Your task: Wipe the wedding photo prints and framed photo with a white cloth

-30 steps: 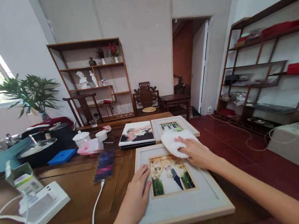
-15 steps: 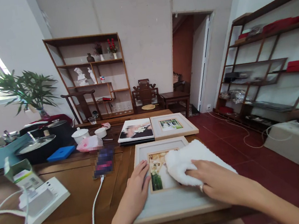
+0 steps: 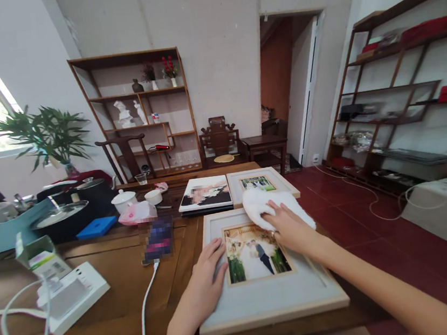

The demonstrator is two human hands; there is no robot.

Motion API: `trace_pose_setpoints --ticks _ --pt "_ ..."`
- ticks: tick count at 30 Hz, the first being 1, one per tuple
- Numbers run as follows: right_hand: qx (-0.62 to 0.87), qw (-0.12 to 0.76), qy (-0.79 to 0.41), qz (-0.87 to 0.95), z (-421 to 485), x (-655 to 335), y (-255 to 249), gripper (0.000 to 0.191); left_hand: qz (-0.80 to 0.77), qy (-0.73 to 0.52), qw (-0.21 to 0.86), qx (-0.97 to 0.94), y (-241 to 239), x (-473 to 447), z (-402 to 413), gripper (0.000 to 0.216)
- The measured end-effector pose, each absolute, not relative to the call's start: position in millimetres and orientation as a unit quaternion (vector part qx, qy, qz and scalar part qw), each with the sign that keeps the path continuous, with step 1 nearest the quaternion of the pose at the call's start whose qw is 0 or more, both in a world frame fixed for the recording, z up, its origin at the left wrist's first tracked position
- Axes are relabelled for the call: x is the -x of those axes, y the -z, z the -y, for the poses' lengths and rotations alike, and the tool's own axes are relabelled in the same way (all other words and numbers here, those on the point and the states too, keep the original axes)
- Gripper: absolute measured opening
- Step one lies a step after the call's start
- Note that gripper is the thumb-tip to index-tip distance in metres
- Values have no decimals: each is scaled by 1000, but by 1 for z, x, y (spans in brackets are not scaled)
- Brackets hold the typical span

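Note:
A large light-wood picture frame (image 3: 264, 298) with a wedding photo lies flat on the wooden table (image 3: 109, 268) in front of me. My left hand (image 3: 207, 283) rests flat on the frame's left mat, fingers stretched out. My right hand (image 3: 288, 227) presses a white fluffy cloth (image 3: 272, 205) onto the frame's upper right part, fingers laid over the cloth. Behind it lie a smaller framed photo (image 3: 262, 184) and a frameless photo print (image 3: 205, 194).
A phone (image 3: 157, 240) with a white cable lies left of the frame. Further left are a white box (image 3: 74, 297), a small carton, a blue pad, pots, a white teapot and cups. Shelves stand at the back and right; the table's right edge drops to red floor.
My right hand swept the cloth from the frame's top down over the photo and back up to the upper right. My left hand stayed put on the left mat.

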State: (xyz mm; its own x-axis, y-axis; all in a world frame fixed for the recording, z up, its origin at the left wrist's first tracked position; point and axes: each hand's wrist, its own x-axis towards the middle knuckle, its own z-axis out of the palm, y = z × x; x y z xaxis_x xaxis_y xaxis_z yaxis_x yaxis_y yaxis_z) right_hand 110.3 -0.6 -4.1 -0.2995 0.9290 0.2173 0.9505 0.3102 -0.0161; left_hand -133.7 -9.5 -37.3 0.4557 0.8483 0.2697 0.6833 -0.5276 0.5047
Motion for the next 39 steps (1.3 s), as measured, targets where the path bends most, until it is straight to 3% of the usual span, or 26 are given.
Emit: trace_pose_setpoints --ticks 9,19,29,34,39 --pt "521 57 63 849 31 -111 4 46 -441 -271 151 -842 40 134 8 34" --pt "543 -27 -54 837 113 -89 -19 45 -454 -272 151 -835 43 133 9 35" --pt "574 73 35 815 31 -113 7 57 -454 -248 155 -841 38 133 9 36" --pt "529 54 39 846 0 -113 4 55 -467 -239 159 -837 38 132 9 37" --pt "521 31 7 853 36 -104 -6 52 -461 -259 158 -834 42 132 8 36"
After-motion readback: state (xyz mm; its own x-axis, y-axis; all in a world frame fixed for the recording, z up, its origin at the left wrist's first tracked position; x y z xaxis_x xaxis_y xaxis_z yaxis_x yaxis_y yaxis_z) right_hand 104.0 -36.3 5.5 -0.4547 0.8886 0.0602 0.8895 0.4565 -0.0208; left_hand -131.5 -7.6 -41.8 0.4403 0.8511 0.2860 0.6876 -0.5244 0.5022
